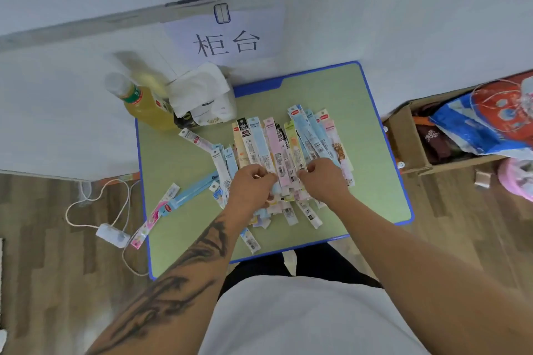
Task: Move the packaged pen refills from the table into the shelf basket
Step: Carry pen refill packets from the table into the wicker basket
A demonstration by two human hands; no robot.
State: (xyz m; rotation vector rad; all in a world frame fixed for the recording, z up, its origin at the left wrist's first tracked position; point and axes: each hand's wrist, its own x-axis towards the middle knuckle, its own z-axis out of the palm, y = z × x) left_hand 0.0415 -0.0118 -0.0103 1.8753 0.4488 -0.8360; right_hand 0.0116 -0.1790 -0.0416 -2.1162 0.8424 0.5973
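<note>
both hands, left (pixel 251 185) and right (pixel 323 179), gathering refills (pixel 284 150) on worktop (pixel 372 170), grip closed on packets; none moved yet, basket unseen.

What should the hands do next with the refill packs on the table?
Probably squeeze the fanned pile of refill packs together into one bundle. Both the left hand and right hand already grip its near end, yet the packs splay apart, with strays lying off to the left.

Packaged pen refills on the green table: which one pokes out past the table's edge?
The pink floral packaged refill at the table's left edge; its lower end overhangs the wooden floor. All others lie wholly on the tabletop.
</note>
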